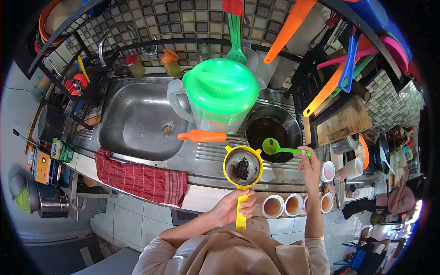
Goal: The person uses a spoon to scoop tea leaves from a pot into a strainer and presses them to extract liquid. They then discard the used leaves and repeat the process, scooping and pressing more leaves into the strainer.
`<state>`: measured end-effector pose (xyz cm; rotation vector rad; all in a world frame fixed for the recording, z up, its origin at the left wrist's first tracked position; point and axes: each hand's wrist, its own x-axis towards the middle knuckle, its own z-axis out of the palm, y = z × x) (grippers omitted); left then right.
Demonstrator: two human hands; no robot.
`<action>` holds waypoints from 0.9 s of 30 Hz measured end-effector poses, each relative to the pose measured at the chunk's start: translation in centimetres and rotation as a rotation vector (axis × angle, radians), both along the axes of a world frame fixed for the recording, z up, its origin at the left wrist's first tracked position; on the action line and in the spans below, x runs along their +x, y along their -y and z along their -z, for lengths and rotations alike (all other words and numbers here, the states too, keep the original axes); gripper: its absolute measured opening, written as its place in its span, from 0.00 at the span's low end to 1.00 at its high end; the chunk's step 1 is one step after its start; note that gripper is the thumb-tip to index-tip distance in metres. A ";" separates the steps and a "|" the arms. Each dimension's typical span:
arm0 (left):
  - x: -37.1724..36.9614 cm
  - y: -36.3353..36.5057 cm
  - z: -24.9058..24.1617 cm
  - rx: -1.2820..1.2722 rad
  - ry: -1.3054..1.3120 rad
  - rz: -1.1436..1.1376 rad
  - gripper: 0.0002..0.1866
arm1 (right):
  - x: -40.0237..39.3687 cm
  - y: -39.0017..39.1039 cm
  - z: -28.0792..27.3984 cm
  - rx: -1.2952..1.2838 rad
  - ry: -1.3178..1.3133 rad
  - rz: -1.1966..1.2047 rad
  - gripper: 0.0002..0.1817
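Observation:
My left hand (238,206) is wrapped round the handle of a yellow strainer (228,170), with dark wet leaves lying in its mesh. Between the fingers of my right hand (310,165) is the handle of a green ladle (271,146). The ladle's bowl is over the metal pot (297,130), which holds dark brown liquid. Behind the strainer stands a clear pitcher with a green lid (222,85). White cups (273,206) of brown liquid line the counter edge below my right hand.
A steel sink (137,98) lies to the left, with a red cloth (140,178) over its front edge. An orange utensil (201,136) rests before the pitcher. Orange and blue utensils (349,59) hang at upper right. Another person (389,199) is at far right.

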<state>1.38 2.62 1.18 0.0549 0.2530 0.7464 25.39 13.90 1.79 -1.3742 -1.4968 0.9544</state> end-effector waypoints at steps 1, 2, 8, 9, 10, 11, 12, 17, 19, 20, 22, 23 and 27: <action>-0.1 0.0 0.3 -0.031 0.010 0.008 0.09 | 0.1 0.0 -0.1 0.000 0.000 0.002 0.14; -0.1 0.0 0.5 -0.031 0.010 0.011 0.09 | 0.2 0.0 -0.4 -0.002 -0.011 0.007 0.14; -0.2 -0.1 1.4 -0.046 0.043 0.010 0.09 | -0.2 0.1 -2.1 0.002 -0.074 0.019 0.13; -0.1 -0.1 1.5 -0.048 0.053 0.014 0.09 | -0.3 0.1 -2.3 0.015 -0.071 0.020 0.13; -0.1 -0.1 1.6 -0.051 0.063 0.018 0.09 | -0.3 0.1 -2.5 0.015 -0.071 0.020 0.13; -0.1 -0.1 1.6 -0.051 0.063 0.018 0.09 | -0.3 0.1 -2.6 0.019 -0.088 0.015 0.13; -0.1 -0.1 1.7 -0.057 0.066 0.022 0.09 | -0.4 0.1 -2.8 0.022 -0.105 0.011 0.13; -0.1 0.0 2.0 -0.079 0.080 0.029 0.09 | -1.1 0.7 -4.7 0.039 -0.148 -0.011 0.13; -0.1 0.0 1.8 -0.093 0.071 0.028 0.09 | -1.4 1.1 -5.2 0.036 -0.158 -0.022 0.13; -0.1 0.0 1.8 -0.094 0.072 0.027 0.09 | -1.6 1.3 -5.5 0.048 -0.144 -0.036 0.13; -0.2 0.0 1.8 -0.095 0.062 0.031 0.09 | -2.0 1.8 -5.8 0.058 -0.130 -0.051 0.13; -0.2 0.0 1.8 -0.096 0.063 0.030 0.09 | -2.2 2.1 -6.0 0.047 -0.126 -0.080 0.13; -0.2 0.1 2.1 -0.114 0.050 0.031 0.09 | -3.2 3.2 -6.2 0.013 -0.134 -0.191 0.13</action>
